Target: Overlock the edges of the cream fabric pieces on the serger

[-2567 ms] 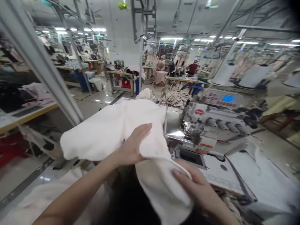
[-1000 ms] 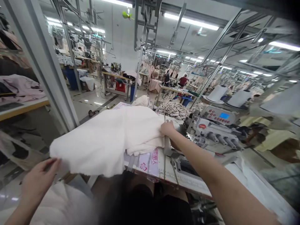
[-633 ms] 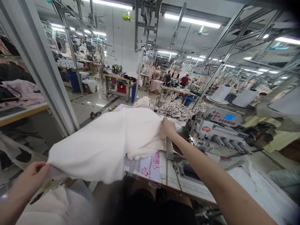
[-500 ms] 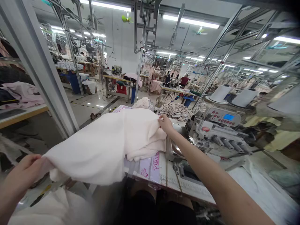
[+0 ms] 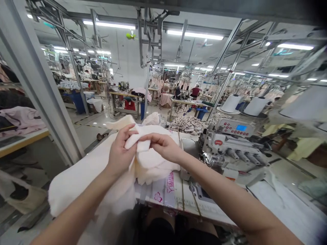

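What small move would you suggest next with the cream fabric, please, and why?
Probably draw the pinched edge rightward toward the sewing machine: both the left hand and right hand grip the cream fabric bunched together over the table, apart from the machine.

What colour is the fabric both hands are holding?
Plain cream fabric, no pattern; the head view shows it best.

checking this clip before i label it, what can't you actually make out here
Head view only.
- cream cloth: pinched edge covered by the left hand and right hand; lower part blurred.
- sewing machine: needle area too small, blurred.
- control panel: button labels too small to read.
- pink print on the table: partly under the cloth, letters unreadable.
- Right margin: smeared by lens blur.
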`<state>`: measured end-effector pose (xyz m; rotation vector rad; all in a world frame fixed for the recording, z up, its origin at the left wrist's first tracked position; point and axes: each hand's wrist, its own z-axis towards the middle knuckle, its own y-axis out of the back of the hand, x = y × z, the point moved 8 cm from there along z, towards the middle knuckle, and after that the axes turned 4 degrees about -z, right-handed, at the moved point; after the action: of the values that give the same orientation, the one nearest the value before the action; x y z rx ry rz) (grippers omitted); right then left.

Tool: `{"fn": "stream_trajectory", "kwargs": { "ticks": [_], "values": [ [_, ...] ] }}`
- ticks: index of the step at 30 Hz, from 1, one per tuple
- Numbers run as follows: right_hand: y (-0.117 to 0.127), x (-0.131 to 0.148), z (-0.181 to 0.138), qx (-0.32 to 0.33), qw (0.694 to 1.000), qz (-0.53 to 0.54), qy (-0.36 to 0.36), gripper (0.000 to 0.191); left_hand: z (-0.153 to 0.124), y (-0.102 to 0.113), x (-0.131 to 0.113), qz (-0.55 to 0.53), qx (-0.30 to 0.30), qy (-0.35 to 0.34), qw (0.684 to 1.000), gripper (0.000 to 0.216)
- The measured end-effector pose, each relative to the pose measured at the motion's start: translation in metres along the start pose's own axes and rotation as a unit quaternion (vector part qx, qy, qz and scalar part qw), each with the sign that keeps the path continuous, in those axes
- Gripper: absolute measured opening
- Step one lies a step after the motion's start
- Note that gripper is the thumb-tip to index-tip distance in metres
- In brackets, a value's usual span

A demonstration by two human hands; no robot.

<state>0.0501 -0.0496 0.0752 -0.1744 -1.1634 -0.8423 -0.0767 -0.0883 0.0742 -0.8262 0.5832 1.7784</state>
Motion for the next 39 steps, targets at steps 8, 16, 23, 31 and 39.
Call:
{"fn": "stream_trajectory", "kwargs": {
  "ticks": [8, 16, 23, 31, 39],
  "values": [
    [0.028, -0.001, -0.023, -0.116, 0.975, -0.185, 0.033, 0.006, -0.033, -0.031, 0.053, -0.272, -0.011, 0.290, 0.917, 0.041],
    [0.031, 0.041, -0.030, -0.199, 0.929, -0.274, 0.148, 0.004, -0.025, -0.025, 0.017, -0.086, -0.006, 0.094, 0.992, 0.021],
    [0.029, 0.059, -0.036, -0.235, 0.909, -0.295, 0.180, 0.007, -0.027, -0.037, -0.030, 0.189, 0.028, -0.112, 0.975, 0.018],
    [0.026, 0.066, -0.036, -0.236, 0.920, -0.265, 0.165, 0.011, -0.026, -0.042, -0.051, 0.195, 0.056, -0.121, 0.972, 0.020],
    [0.034, 0.061, -0.021, -0.227, 0.948, -0.197, 0.102, 0.014, -0.003, -0.036, -0.053, 0.192, 0.117, -0.066, 0.972, 0.028]
  ]
}}
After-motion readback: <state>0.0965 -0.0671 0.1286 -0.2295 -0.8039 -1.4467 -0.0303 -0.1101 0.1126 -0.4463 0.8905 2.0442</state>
